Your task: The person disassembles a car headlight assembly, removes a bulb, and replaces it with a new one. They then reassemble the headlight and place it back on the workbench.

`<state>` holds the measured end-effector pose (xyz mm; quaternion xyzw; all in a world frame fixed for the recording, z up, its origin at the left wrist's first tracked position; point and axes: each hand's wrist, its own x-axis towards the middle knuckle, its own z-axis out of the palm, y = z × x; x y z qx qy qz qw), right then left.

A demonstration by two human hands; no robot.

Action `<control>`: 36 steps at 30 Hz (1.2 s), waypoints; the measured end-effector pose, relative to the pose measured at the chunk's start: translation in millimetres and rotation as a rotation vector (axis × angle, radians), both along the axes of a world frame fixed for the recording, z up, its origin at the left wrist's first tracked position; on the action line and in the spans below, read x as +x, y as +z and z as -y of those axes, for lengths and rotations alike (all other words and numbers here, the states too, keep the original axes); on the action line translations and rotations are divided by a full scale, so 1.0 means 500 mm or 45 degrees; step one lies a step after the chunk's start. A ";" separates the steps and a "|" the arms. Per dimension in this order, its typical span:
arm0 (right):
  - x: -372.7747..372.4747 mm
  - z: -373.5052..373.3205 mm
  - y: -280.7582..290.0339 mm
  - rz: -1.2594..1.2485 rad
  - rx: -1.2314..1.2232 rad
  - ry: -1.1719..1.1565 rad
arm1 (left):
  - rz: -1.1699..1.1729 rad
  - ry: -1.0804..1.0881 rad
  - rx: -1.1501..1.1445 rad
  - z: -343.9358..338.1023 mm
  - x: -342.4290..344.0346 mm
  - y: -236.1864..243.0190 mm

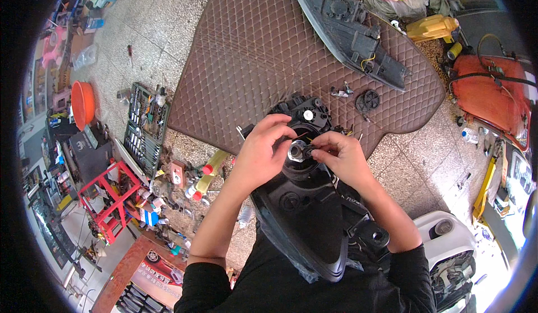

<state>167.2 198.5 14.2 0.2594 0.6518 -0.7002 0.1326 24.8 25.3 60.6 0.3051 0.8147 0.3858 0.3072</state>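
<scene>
A black car headlight housing (302, 215) rests on my lap, its back side up and its far end toward a quilted mat. Near its far end is a round opening with a metallic bulb seat (296, 151) inside. My left hand (265, 148) is at the opening's left edge, fingers curved and apart, with nothing plainly held. From the right, my right hand (343, 155) pinches a small black connector (307, 151) between thumb and fingertips, against the seat. Thin wires (303, 136) show between the hands. A white round knob (308, 115) sits on the housing beyond them.
The brown quilted mat (235, 61) bears another headlight housing (350, 27), a round black cap (367, 101) and a small bulb part (342, 90). To the left lie an open socket set (147, 128), a red frame (112, 198) and red-capped bottles (210, 172). A white bumper part (448, 232) stands right.
</scene>
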 end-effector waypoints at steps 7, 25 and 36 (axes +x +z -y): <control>0.001 0.001 -0.002 0.014 -0.015 -0.060 | -0.023 -0.032 0.004 0.000 -0.002 0.001; 0.004 -0.012 0.009 0.116 -0.073 -0.111 | 0.034 0.031 -0.040 -0.005 0.002 0.004; -0.004 -0.008 0.021 0.257 -0.224 -0.181 | 0.029 0.007 -0.042 -0.008 0.003 0.005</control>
